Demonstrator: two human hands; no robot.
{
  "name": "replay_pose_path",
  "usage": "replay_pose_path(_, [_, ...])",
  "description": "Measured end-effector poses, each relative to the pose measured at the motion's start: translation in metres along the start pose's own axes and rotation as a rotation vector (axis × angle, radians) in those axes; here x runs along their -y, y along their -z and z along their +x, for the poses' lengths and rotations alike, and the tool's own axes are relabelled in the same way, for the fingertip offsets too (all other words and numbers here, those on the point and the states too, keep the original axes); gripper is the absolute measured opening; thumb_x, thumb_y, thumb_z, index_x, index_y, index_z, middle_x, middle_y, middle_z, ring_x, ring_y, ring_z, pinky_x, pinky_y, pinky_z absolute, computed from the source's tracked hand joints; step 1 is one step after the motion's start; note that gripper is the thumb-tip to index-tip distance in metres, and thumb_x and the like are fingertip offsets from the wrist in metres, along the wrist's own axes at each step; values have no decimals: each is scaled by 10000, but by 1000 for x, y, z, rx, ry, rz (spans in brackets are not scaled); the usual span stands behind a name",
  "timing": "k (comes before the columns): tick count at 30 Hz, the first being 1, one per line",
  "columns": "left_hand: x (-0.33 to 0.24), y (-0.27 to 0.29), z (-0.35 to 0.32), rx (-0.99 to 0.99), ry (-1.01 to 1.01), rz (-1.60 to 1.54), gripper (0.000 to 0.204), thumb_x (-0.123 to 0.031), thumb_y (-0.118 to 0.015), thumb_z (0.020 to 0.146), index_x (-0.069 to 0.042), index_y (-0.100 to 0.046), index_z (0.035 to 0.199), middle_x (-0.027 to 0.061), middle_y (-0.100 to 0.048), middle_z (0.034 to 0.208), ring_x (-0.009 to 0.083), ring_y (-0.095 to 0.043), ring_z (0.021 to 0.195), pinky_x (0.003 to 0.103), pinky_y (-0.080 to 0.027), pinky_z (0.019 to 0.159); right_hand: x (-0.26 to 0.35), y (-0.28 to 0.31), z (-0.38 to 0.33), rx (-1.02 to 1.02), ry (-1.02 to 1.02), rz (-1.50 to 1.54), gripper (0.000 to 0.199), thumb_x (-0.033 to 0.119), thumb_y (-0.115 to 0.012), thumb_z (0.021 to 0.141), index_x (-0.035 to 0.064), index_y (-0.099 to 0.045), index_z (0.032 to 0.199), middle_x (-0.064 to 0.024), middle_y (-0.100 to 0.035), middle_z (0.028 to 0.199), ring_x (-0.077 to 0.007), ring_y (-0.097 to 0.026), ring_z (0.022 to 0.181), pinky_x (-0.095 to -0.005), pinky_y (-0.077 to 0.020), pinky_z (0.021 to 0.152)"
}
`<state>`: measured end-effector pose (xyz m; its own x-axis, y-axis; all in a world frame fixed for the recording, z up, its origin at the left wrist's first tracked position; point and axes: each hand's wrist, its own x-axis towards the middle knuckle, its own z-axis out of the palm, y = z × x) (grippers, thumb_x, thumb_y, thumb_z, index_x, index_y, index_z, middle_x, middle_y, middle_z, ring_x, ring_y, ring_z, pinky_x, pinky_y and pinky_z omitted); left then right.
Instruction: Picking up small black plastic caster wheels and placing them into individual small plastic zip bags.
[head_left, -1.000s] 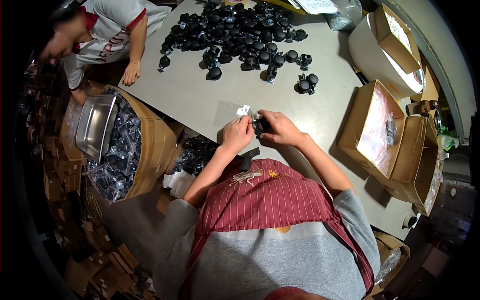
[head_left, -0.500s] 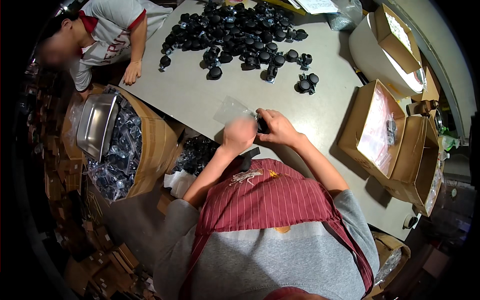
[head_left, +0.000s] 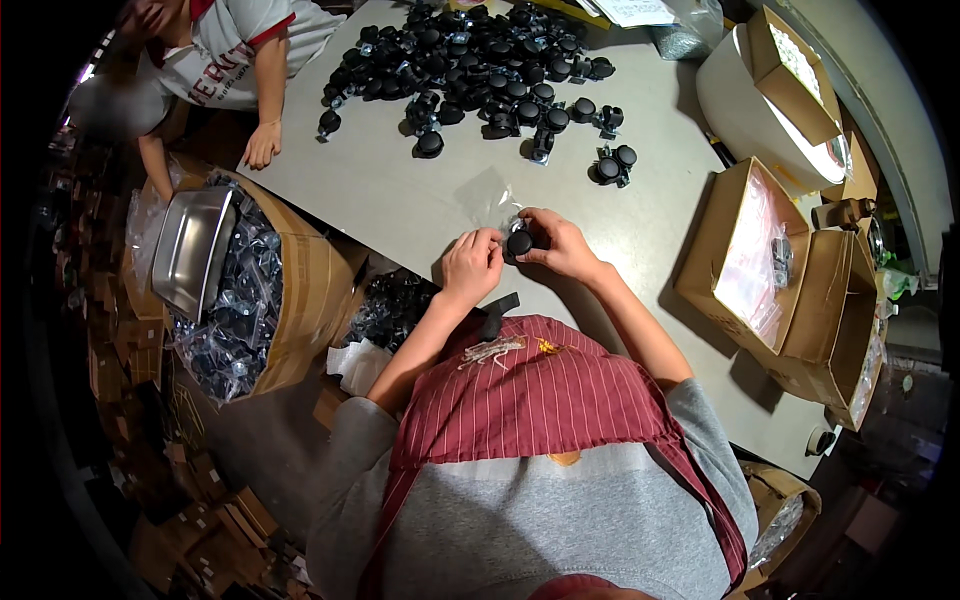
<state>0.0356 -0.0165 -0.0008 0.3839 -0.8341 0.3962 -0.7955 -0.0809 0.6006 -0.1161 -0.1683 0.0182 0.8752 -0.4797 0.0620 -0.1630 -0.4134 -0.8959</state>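
Note:
My left hand and my right hand meet at the near edge of the grey table. Between them sits a black caster wheel, gripped by my right fingers. A clear plastic bag stands open just above the wheel, pinched by my left fingers. A big heap of black caster wheels lies at the far side of the table.
Another person leans at the far left, one hand on the table. A round cardboard drum of bagged parts with a metal pan stands left. Open cardboard boxes sit right, a white bin behind.
The clear bag has come up and spread open above the wheel, where a second ago only a small white scrap showed. My hands stay in the same spot.

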Motion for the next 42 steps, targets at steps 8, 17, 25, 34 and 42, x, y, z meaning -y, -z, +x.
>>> replay_pose_path(8, [-3, -5, 8, -13, 93, 9, 101, -64, -685, 835, -65, -625, 916, 74, -653, 809, 284, -642, 779, 412, -516, 689, -11, -13, 1, -87, -118, 68, 598, 69, -827, 750, 5, -571, 1287, -158, -694, 1021, -262, -697, 910, -353, -542, 794])
replay_pose_path(17, [-3, -2, 9, -111, -50, 8, 74, -47, -672, 859, -63, -623, 912, 69, -638, 827, 275, -613, 763, 392, -502, 684, -3, -25, 1, -200, 95, -232, 640, 52, -732, 774, 16, -526, 1379, -197, -624, 1060, -408, -624, 961, -456, -515, 816])
replay_pose_path(25, [6, -4, -3, -117, 13, 39, 59, -72, -665, 882, -73, -648, 938, 74, -648, 859, 296, -633, 818, 407, -516, 721, 5, -39, -4, -190, 294, -210, 725, 76, -761, 739, -24, -483, 1401, -247, -561, 1263, -433, -570, 1149, -450, -477, 963])
replay_pose_path(34, [-3, 7, 10, -56, -30, -16, 87, -18, -630, 874, -37, -627, 959, 130, -656, 1176, 362, -598, 1074, 440, -479, 935, 3, -35, -6, -283, 267, -416, 585, 176, -797, 766, -12, -538, 1256, -207, -575, 1200, -408, -557, 1102, -467, -455, 957])
replay_pose_path(42, [1, 14, 24, 133, -53, -120, 83, 1, -571, 893, -19, -547, 970, 164, -655, 1251, 389, -596, 1135, 450, -475, 969, 17, -16, -9, -245, 363, -444, 659, 194, -778, 790, -23, -477, 1336, -202, -587, 1184, -393, -581, 1061, -455, -468, 939])
